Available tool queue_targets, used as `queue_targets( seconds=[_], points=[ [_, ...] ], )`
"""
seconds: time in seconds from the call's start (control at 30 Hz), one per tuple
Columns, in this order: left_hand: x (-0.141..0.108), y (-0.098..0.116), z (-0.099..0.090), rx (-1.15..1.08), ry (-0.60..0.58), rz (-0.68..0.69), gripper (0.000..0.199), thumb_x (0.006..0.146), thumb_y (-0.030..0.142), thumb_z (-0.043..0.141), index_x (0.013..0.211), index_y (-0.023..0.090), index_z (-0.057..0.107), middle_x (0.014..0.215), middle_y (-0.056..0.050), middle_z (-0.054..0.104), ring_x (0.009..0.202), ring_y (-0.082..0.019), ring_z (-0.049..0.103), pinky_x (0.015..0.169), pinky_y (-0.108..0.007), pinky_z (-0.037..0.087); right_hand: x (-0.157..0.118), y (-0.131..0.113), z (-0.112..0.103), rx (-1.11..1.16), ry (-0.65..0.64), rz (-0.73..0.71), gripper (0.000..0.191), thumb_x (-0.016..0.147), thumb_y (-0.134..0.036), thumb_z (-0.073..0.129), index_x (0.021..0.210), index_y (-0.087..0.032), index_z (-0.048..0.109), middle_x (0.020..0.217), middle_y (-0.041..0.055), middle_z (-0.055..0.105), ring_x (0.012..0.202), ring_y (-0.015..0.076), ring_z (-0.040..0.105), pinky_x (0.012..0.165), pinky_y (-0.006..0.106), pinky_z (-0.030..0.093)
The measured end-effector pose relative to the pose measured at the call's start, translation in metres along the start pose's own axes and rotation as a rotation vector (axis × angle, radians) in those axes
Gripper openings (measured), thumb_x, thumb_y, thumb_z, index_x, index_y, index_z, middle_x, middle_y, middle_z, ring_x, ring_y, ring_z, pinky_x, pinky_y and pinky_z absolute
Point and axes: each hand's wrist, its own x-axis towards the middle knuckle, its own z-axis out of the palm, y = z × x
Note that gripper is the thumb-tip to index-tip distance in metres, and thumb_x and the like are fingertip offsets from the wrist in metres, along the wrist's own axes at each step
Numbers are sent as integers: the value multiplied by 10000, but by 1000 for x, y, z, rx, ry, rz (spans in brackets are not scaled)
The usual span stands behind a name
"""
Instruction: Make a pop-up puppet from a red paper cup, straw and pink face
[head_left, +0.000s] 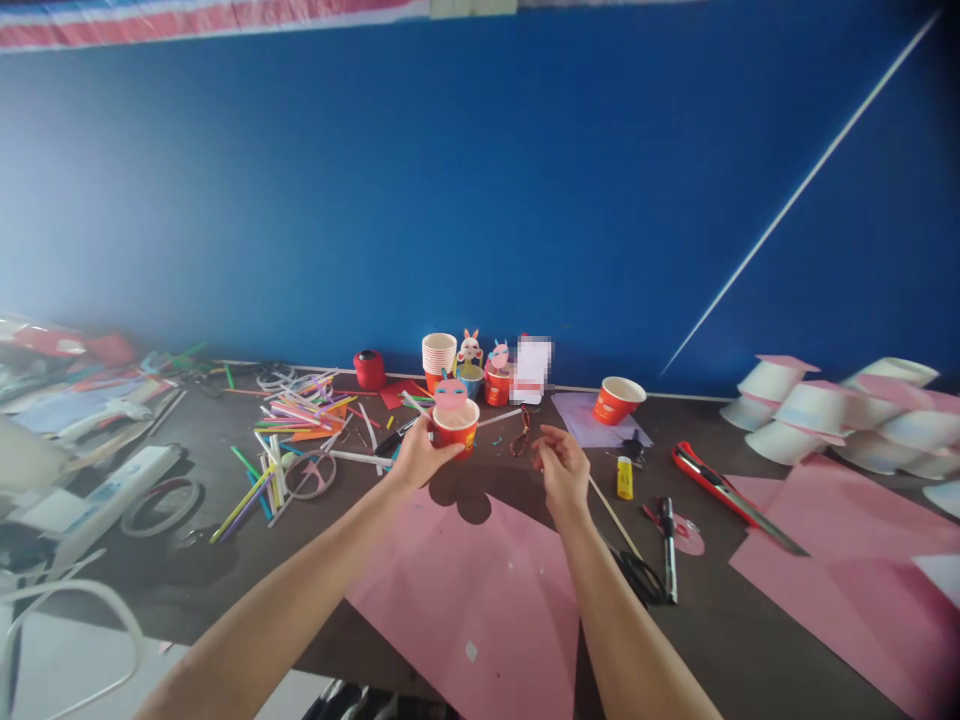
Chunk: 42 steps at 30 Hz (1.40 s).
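Observation:
My left hand [422,453] is closed round the side of a red paper cup [459,432]. A pink paper animal face [451,393] with blue eyes and ears shows at the cup's rim. The cup is over the far edge of a pink paper sheet [480,590], which has rounded cut-outs there. To the right and apart from the cup, my right hand [564,468] has its fingers bent together in a pinch; what they hold, if anything, is too small to make out. A dark reddish looped cord [521,432] lies just beyond it.
Behind stand stacked paper cups [439,357], a rabbit-face cup [470,378] and another red cup [619,401]. Right are a red utility knife [739,497], marker [668,550], black scissors [640,575], yellow glue stick [625,478] and white cups [814,420]. Colourful sticks [304,405] and tape [310,475] lie left.

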Motion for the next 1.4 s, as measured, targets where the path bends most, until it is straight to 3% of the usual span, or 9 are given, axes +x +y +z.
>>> queue_targets(
  seconds=[0.17, 0.4, 0.53, 0.63, 0.77, 0.9, 1.07, 1.23, 1.4],
  points=[
    [17, -6, 18, 98, -7, -41, 619, 546, 249, 728, 1100, 150, 469, 933, -77, 605, 869, -218, 567, 789, -367, 435, 1, 0, -4, -98, 12, 10, 309, 681, -229, 482, 968, -132, 543, 696, 8, 563, 468, 79, 467, 446, 219, 429],
    [-5, -17, 24, 69, -26, -31, 851, 533, 231, 725, 1262, 141, 294, 1074, -122, 525, 894, -218, 551, 761, -387, 468, -5, -1, 0, -166, -65, -31, 260, 703, -228, 483, 940, -139, 544, 706, 12, 567, 445, 79, 478, 416, 205, 405],
    [-49, -9, 3, 87, -50, -2, 634, 690, 219, 595, 1265, 162, 334, 1207, -153, 441, 1024, -243, 509, 777, -393, 477, -4, 3, -1, -170, -80, -56, 257, 710, -218, 481, 946, -138, 542, 722, 18, 568, 454, 81, 487, 424, 207, 405],
    [-89, 0, -25, 302, -366, 223, 504, 764, 259, 521, 1250, 213, 396, 1259, -101, 454, 1169, -238, 411, 989, -430, 329, -5, 3, 1, -166, -83, -56, 248, 711, -220, 482, 935, -136, 548, 713, 16, 564, 451, 82, 483, 418, 208, 408],
    [-127, -4, -60, 589, -623, 240, 746, 753, 426, 512, 1363, 158, 176, 1412, -138, 227, 1300, -273, 183, 1047, -442, 214, -8, 2, 4, -172, -75, -43, 240, 705, -239, 488, 910, -137, 558, 699, 19, 569, 437, 80, 471, 397, 205, 402],
    [-145, -17, -76, 725, -599, 214, 737, 796, 484, 411, 1378, 194, 65, 1434, -114, 152, 1311, -259, 144, 1051, -435, 184, -8, 3, 5, -176, -67, -34, 239, 695, -246, 487, 891, -133, 566, 682, 22, 577, 451, 89, 479, 404, 211, 407],
    [-155, -18, -69, 821, -505, 176, 728, 806, 510, 363, 1377, 171, 66, 1430, -135, 154, 1314, -264, 120, 1046, -443, 184, -2, -12, 4, -205, -75, -71, 223, 721, -253, 479, 886, -135, 572, 702, 30, 592, 467, 99, 495, 431, 228, 416],
    [-155, -16, -49, 897, -465, 156, 741, 769, 592, 344, 1360, 170, 200, 1424, -176, 145, 1307, -333, 52, 1015, -528, 163, -26, -59, 15, -375, -419, -170, 249, 796, -314, 446, 933, -172, 597, 763, 57, 638, 649, 168, 594, 597, 289, 478],
    [-153, -18, -41, 916, -435, 167, 776, 755, 608, 345, 1353, 128, 222, 1415, -213, 148, 1305, -348, 57, 1000, -551, 153, -95, -70, 20, -771, -944, -439, 438, 815, -276, 431, 1242, -174, 440, 1253, 110, 484, 1171, 231, 413, 973, 379, 332]
  ],
)
